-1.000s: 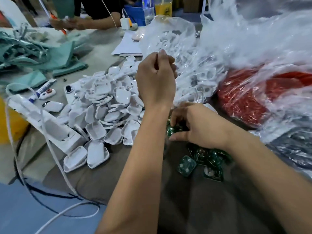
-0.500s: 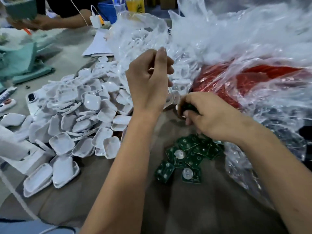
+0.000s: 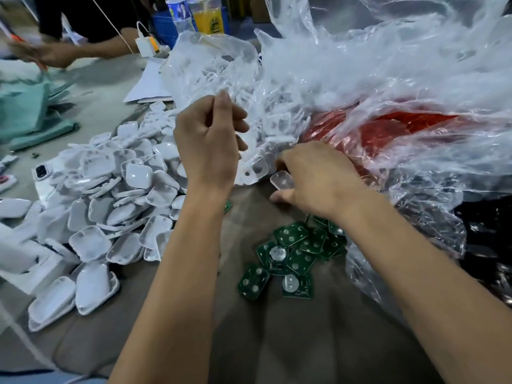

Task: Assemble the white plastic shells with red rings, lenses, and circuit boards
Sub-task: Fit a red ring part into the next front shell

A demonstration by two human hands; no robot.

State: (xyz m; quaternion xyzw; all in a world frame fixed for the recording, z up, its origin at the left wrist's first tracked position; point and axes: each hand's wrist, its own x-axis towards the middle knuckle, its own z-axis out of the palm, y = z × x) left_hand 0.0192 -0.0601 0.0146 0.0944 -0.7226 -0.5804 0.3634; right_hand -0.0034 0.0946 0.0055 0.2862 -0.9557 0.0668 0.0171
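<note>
A heap of white plastic shells (image 3: 124,189) covers the left of the brown table. Several green circuit boards (image 3: 293,250) lie in a loose pile under my right forearm. A clear bag (image 3: 221,70) holds more white shells, and beside it a bag of red rings (image 3: 393,131) lies open. My left hand (image 3: 210,139) is raised in front of the clear bag with its fingers curled, and nothing shows in it. My right hand (image 3: 321,178) sits at the mouth of the bags and pinches a single white shell (image 3: 281,180) between fingers and thumb. No lenses are recognisable.
Another person's arms (image 3: 83,51) work at the far left beside teal cloth (image 3: 33,106). Bottles (image 3: 194,12), a white charger (image 3: 145,45) and paper sheets (image 3: 149,87) stand behind the bags. A dark bag (image 3: 487,245) lies at the right edge, and a white cable (image 3: 25,342) runs at lower left.
My right hand left the circuit boards, moved up to the bags and now pinches a white shell. My left hand stayed raised and curled. The view shifted right.
</note>
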